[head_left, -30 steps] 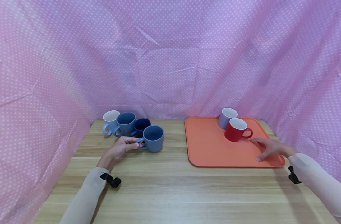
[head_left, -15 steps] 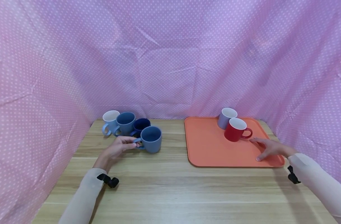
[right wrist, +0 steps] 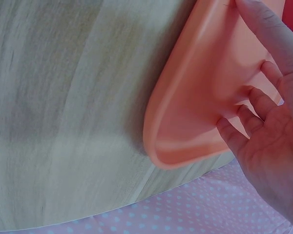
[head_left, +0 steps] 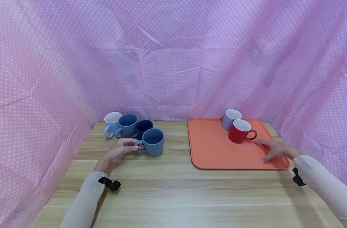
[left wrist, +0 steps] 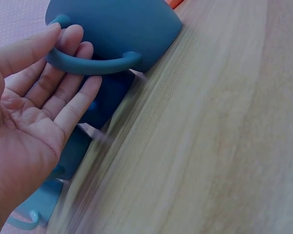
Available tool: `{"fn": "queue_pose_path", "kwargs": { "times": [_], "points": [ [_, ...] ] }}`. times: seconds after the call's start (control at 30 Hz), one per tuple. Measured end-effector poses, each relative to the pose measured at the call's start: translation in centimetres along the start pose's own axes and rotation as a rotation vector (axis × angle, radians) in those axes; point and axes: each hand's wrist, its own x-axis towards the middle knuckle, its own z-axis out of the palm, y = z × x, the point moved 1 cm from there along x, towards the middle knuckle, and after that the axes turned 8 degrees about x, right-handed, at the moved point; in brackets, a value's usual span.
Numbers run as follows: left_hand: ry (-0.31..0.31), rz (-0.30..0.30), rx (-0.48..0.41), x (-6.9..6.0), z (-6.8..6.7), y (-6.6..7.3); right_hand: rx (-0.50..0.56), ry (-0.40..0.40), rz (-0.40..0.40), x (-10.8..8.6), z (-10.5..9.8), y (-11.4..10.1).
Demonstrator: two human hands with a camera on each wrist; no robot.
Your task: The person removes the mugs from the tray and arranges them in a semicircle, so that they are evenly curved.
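Note:
My left hand (head_left: 120, 149) pinches the handle of a grey-blue mug (head_left: 154, 144) between thumb and fingers. In the left wrist view the handle (left wrist: 95, 65) loops over the fingertips, and the mug stands upright at or just above the wood. Close behind it is a smaller navy mug (head_left: 144, 125), partly hidden. Farther left come another grey-blue mug (head_left: 127, 125) and a light blue mug (head_left: 113, 122) with a white inside. Over the right side of an orange tray (head_left: 219, 156), my right hand (head_left: 275, 150) spreads its fingers, fingertips at the tray's surface, beside a red mug (head_left: 238, 134).
A lilac mug (head_left: 228, 122) stands behind the red one at the tray's back edge. The wooden table (head_left: 173, 196) reaches toward me in front of the tray. Pink dotted cloth (head_left: 173, 63) hangs behind the table and at both sides.
My left hand has shifted slightly to the left and toward me with the grey-blue mug, still gripping its handle. The right hand and the mugs on the tray keep their places.

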Motion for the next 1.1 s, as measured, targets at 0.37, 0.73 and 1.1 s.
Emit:
{"fn": "queue_pose_path", "kwargs": {
  "times": [0.37,0.73,1.1],
  "points": [
    [0.026,-0.050,0.012,-0.1,0.3,0.5,0.007,-0.002,0.002,-0.1,0.0,-0.1],
    [0.016,-0.014,0.033,-0.1,0.1,0.3,0.004,0.000,0.007,0.0,0.1,0.0],
    [0.278,0.048,0.310,-0.3,0.7,3.3,-0.010,0.001,0.010,0.1,0.0,0.1]
  ]
}}
